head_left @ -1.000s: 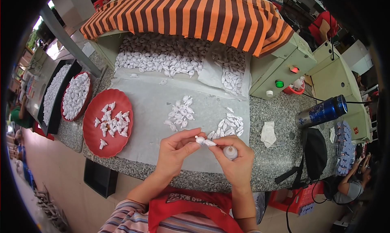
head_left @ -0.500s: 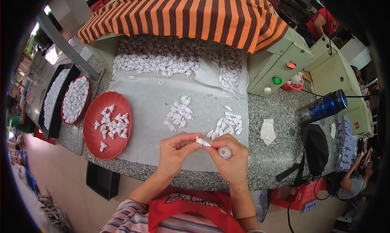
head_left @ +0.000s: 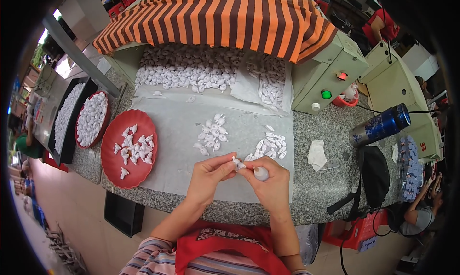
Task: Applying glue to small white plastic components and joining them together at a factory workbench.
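Thumb and fingers of my left hand (head_left: 205,180) are closed on a small white figure-shaped piece (head_left: 238,164), held over the near part of the white sheet (head_left: 177,172). The fingertips of my right hand (head_left: 273,186) meet it from the other side and partly hide it. Tucked in that same hand is a small pale squeeze bottle (head_left: 261,173) with a brownish spot at its end. Beyond my hands lies a loose pile of rounded white pieces (head_left: 211,132); slimmer white pieces (head_left: 270,143) lie to its right. A red scalloped plate (head_left: 112,162) at left carries several joined white pieces.
Behind the sheet, many white pieces (head_left: 191,69) sit under a pale green machine (head_left: 330,69) draped with striped cloth (head_left: 215,21). A red bowl (head_left: 92,119) and black tray (head_left: 67,124) stand far left. At right are a paper scrap (head_left: 316,155), blue bottle (head_left: 381,125) and black bag (head_left: 373,172).
The white piece has turned more upright between my fingertips, and my hands are closer together. The squeeze bottle has tilted and shifted slightly left and upward in my right hand.
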Motion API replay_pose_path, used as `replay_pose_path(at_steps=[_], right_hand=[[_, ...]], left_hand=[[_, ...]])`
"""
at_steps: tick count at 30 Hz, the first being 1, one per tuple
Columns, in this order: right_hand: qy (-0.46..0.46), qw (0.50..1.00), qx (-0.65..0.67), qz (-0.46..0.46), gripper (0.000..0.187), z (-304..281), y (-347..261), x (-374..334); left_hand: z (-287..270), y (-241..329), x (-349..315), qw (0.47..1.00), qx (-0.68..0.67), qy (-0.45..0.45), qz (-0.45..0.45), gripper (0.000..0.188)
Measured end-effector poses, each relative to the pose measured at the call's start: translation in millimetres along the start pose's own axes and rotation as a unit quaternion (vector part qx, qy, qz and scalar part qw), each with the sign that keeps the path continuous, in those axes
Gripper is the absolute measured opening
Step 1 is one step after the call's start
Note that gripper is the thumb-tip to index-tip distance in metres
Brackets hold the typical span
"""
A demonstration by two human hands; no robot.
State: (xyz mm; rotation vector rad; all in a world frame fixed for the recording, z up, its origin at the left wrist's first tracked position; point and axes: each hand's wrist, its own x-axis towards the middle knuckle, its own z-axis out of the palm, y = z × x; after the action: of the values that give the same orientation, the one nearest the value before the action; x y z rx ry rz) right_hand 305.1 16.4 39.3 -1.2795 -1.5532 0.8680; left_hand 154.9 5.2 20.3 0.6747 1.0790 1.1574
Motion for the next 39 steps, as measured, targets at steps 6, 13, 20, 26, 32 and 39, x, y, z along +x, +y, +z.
replay_pose_path(at_steps=[6,13,20,26,32,39], right_hand=[[-0.016,0.993,-0.088,-0.077,0.020,-0.5,-15.4,-3.6],[0.004,0.998,0.002,-0.070,0.017,-14.3,-24.8,-7.4],[0.079,0.996,0.010,0.030,0.014,-33.2,-16.3,-12.6],[0.067,0.997,0.012,0.030,0.014,-28.7,-10.9,-14.2],[0.056,0.997,0.019,0.043,0.013,-22.4,-8.2,-12.7],[0.045,0.998,0.030,0.021,0.014,-20.0,-13.5,-12.9]], left_hand=[[-4.9,6.8,-0.2,0.998,0.014,-0.067,0.012,0.036],[-8.9,3.2,2.9,0.956,-0.223,-0.132,-0.139,0.045],[-5.8,1.0,4.5,0.918,-0.316,-0.107,-0.217,0.049],[-6.7,3.9,3.5,0.931,-0.295,-0.094,-0.194,0.048],[-14.8,1.3,4.5,0.936,-0.292,-0.088,-0.176,0.048],[-6.3,4.3,3.6,0.956,-0.232,-0.094,-0.155,0.044]])
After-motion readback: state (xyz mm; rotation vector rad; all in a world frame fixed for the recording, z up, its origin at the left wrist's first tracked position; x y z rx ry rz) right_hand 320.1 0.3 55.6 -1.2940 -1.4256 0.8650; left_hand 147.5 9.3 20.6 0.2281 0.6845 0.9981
